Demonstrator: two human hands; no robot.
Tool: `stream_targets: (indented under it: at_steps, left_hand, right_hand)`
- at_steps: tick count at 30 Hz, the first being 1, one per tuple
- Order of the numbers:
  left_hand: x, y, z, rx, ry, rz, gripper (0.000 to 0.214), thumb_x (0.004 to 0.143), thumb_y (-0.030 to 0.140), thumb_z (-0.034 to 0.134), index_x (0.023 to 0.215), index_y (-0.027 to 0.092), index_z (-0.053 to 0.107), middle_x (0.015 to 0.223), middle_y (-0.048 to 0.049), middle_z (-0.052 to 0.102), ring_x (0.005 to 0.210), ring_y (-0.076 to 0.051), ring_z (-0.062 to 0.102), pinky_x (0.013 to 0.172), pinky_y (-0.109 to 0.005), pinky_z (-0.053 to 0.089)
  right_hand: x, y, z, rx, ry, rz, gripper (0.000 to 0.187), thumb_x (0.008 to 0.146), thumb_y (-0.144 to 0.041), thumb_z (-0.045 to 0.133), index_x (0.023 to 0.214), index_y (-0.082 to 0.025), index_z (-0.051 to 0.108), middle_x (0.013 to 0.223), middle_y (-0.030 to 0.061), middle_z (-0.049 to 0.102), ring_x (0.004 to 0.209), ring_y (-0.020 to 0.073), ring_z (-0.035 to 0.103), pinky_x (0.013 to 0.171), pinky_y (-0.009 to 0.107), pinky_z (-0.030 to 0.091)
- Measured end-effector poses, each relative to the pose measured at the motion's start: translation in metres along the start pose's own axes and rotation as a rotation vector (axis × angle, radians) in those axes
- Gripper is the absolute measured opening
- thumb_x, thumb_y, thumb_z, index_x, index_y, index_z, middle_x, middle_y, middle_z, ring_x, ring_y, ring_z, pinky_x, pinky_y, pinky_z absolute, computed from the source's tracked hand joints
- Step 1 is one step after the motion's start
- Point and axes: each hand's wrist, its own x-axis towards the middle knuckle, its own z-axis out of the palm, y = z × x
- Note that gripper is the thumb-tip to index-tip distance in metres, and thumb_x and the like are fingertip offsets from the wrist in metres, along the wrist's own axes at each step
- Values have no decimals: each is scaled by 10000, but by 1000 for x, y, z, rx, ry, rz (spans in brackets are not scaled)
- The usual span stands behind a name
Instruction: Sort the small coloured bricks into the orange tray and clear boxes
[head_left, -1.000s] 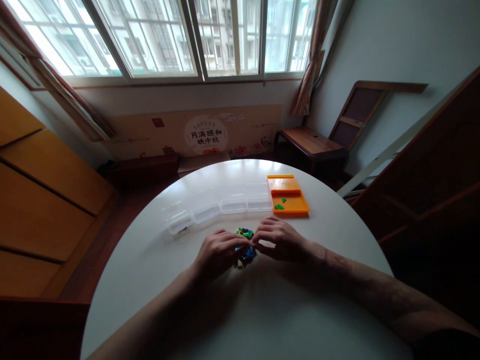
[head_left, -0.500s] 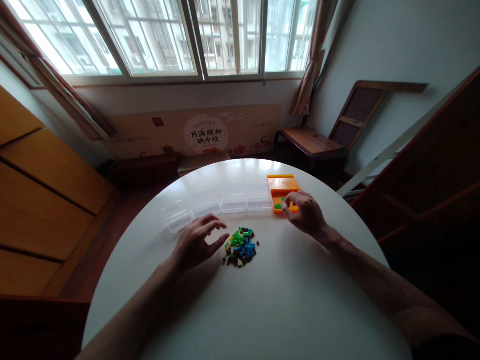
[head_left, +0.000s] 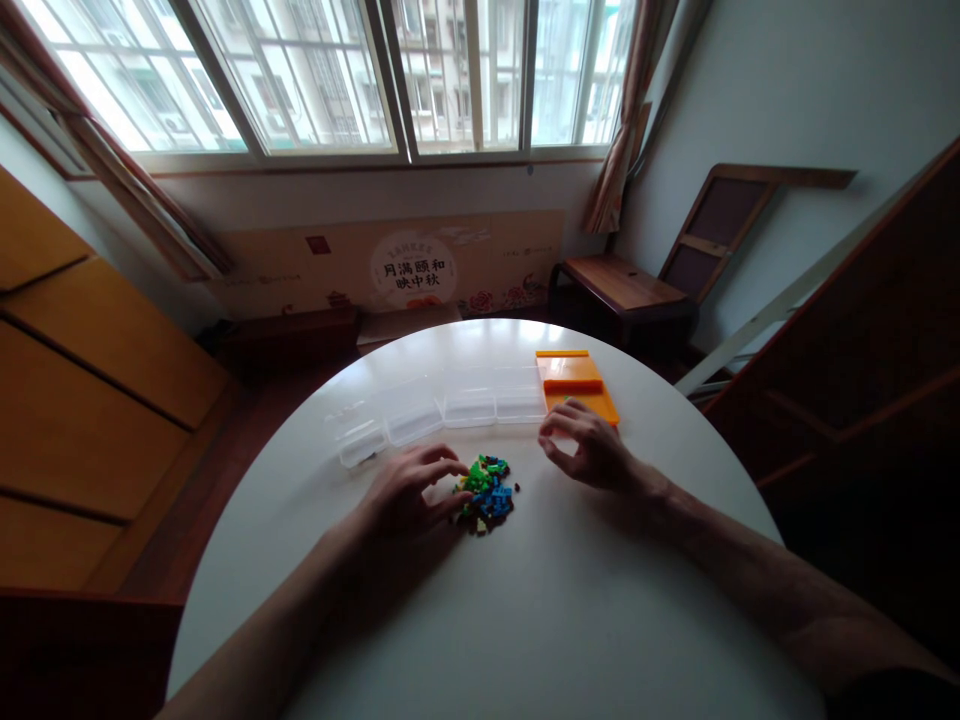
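Observation:
A small pile of green, blue and dark toy bricks (head_left: 486, 492) lies on the round white table (head_left: 525, 620). My left hand (head_left: 411, 492) rests at the pile's left edge, fingers curled, thumb and fingertips touching the bricks. My right hand (head_left: 589, 445) hovers between the pile and the orange tray (head_left: 571, 381), fingers loosely apart with nothing visible in them. The hand covers the tray's front part.
A row of clear plastic boxes (head_left: 442, 408) stands behind the pile, left of the tray. Beyond the table are a wooden bench (head_left: 619, 283), a printed cardboard panel (head_left: 412, 265) under the window, and wooden cabinets (head_left: 82, 380) at the left.
My right hand went from the pile to the orange tray and has now drawn back toward the pile. My left hand lifted off the pile, then returned to its left edge.

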Motion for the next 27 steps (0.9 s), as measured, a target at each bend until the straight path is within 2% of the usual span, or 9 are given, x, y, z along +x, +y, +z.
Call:
stream_targets:
  at_steps: [3, 6, 9, 13, 19, 27]
  left_hand:
    - [1, -1, 2, -20, 0, 34, 169, 989, 340, 803, 1135, 254, 803, 1076, -69, 791, 892, -175, 759, 812, -297, 621]
    - [1, -2, 4, -14, 3, 57, 114, 1006, 308, 761, 1089, 243, 805, 1032, -61, 790, 842, -163, 747, 770, -279, 611]
    - [2, -1, 6, 2, -12, 51, 108, 1019, 301, 727, 1047, 245, 814, 982, -48, 783, 793, -148, 723, 727, -255, 595]
    - [4, 2, 8, -12, -32, 34, 117, 1012, 251, 699, 1029, 243, 815, 948, -39, 777, 783, -142, 710, 727, -240, 586]
    - [4, 4, 6, -42, -59, 21, 167, 987, 148, 652, 989, 230, 798, 965, -34, 785, 793, -136, 713, 722, -218, 563]
    - [6, 6, 9, 27, 4, 13, 85, 1001, 281, 728, 980, 226, 788, 933, -38, 780, 790, -150, 712, 725, -247, 575]
  right_hand:
    - [1, -18, 3, 109, -153, -164, 70, 1051, -260, 663, 1080, -221, 713, 1048, 82, 762, 977, 246, 653, 874, 397, 579]
    - [1, -29, 7, 152, -245, -229, 243, 1048, -314, 707, 1277, -234, 709, 1168, 87, 772, 1023, 237, 674, 918, 407, 597]
    - [0, -32, 10, 159, -293, -255, 376, 1029, -347, 748, 1390, -269, 682, 1258, 86, 758, 1062, 231, 682, 929, 408, 604]
    - [-2, -32, 14, 161, -298, -211, 370, 1025, -349, 763, 1382, -283, 690, 1308, 93, 734, 1126, 240, 676, 964, 421, 603]
    - [-4, -31, 19, 171, -259, -201, 279, 1035, -298, 732, 1314, -292, 721, 1271, 72, 749, 1090, 224, 682, 932, 395, 609]
    - [-4, -30, 20, 153, -251, -219, 299, 1022, -281, 750, 1319, -282, 713, 1271, 78, 753, 1088, 225, 691, 933, 394, 619]
